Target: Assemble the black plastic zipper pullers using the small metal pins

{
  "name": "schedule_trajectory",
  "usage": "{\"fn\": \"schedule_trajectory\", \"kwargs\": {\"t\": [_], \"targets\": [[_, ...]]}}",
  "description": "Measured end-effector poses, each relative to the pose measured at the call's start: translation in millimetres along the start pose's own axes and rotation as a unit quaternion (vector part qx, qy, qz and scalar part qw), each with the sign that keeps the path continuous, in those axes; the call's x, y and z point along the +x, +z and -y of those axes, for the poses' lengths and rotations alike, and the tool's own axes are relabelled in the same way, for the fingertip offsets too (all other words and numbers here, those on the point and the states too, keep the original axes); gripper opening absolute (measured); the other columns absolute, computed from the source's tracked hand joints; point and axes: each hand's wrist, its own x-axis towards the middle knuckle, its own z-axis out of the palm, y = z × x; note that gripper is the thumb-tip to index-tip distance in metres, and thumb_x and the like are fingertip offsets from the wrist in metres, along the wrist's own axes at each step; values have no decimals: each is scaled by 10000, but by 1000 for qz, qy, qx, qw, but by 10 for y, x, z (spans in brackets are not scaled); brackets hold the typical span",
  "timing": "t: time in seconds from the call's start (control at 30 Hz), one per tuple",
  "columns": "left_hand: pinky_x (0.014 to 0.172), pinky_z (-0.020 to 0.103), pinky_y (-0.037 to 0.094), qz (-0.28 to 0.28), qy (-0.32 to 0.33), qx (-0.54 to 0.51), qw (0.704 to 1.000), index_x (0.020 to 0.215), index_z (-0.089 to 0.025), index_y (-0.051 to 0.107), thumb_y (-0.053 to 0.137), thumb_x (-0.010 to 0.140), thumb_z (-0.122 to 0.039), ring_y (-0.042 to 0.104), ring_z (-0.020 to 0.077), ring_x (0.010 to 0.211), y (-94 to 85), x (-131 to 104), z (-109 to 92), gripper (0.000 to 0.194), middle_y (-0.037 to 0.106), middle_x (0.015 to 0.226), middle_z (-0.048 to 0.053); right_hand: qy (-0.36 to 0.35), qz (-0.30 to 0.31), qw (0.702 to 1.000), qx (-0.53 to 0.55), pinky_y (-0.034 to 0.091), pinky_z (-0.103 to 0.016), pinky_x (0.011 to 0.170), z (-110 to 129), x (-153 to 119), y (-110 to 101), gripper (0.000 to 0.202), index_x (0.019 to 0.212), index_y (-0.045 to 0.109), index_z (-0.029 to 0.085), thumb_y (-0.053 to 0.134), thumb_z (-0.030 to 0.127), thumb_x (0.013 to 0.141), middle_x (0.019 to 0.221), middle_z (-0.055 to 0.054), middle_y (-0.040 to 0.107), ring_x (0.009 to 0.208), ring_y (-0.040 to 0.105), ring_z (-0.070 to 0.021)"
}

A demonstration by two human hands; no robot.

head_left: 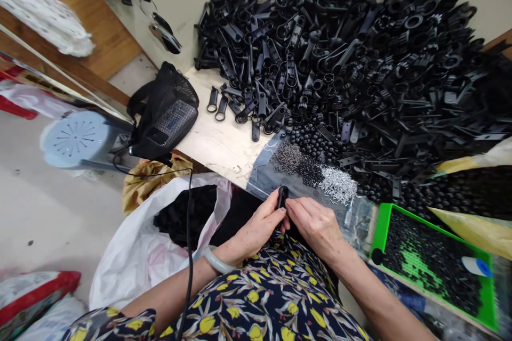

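Close to the front edge of the workbench, my left hand (262, 226) is closed round a small black plastic part (282, 195), which stands up between thumb and fingers. My right hand (314, 221) meets it from the right with pinched fingers at the same part; whether a smaller piece sits in that pinch is hidden. Just beyond the hands lie piles of silver pins (338, 184), dark screws (287, 158) and round black knobs (314, 141). Behind these rises a big heap of black plastic parts (288, 48), many with a ring at one end.
A green tray (382, 229) of small black pieces stands at the right. To the left, an open white sack (120, 256) holds black parts, below a black mesh bag (172, 112) on the bench edge. A dark cable (189, 245) hangs across my left forearm. A blue stool (76, 136) stands farther left.
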Motion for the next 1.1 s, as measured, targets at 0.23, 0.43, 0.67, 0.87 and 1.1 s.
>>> {"fn": "schedule_trajectory", "kwargs": {"t": [0.23,0.43,0.67,0.87,1.1], "targets": [[694,286,420,3,-24,23,999,1426,-159,497,570,926,-264,522,135,725,11,16,-8,516,553,790,-19,-2,13,1000,10,477,-259,683,-11,5,25,196,1026,659,136,468,158,1066,822,-54,683,753,628,-158],[703,297,436,-8,-26,51,998,1546,-161,395,542,933,-261,536,141,712,10,9,-2,638,570,772,-18,-12,3,1000,16,450,-262,662,-33,0,76,205,989,647,137,456,134,1064,808,-40,659,729,605,-153],[1008,413,499,-16,11,213,977,1640,-161,263,477,991,-264,647,233,1049,-45,-11,28,691,702,1157,115,-34,43,996,-66,407,-286,600,17,55,70,201,894,632,142,484,54,998,737,-29,582,675,545,-170],[1313,453,176,20,41,270,962,1660,-135,160,499,973,-242,234,288,1586,-103,-15,48,773,243,1722,148,-38,82,988,-122,348,-317,547,100,121,83,202,851,614,148,524,-29,888,733,-51,566,669,516,-197],[1318,434,174,35,38,234,971,1646,-141,194,500,966,-212,285,269,1568,-118,-1,11,749,327,1692,125,-27,77,986,-148,349,-316,534,177,70,134,185,862,629,143,533,-14,883,750,-63,586,679,511,-202]]}}
